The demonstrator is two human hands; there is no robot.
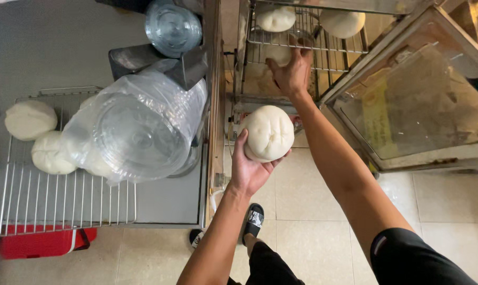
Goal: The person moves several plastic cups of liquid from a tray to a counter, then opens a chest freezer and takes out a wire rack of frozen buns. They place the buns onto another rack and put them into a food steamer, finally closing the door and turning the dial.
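My left hand holds a large round white bun from below, in front of an open steamer cabinet. My right hand reaches into the cabinet and rests on its wire rack, fingers spread, holding nothing that I can see. Two more white buns lie on that rack, one at the far left and one at the far right. Another pale bun shows on a lower level, just left of my right hand.
The cabinet's glass door stands open at right. On the grey counter at left, a wire rack bears several buns and a plastic-wrapped stack of clear lids. A red box sits below. The floor is beige tile.
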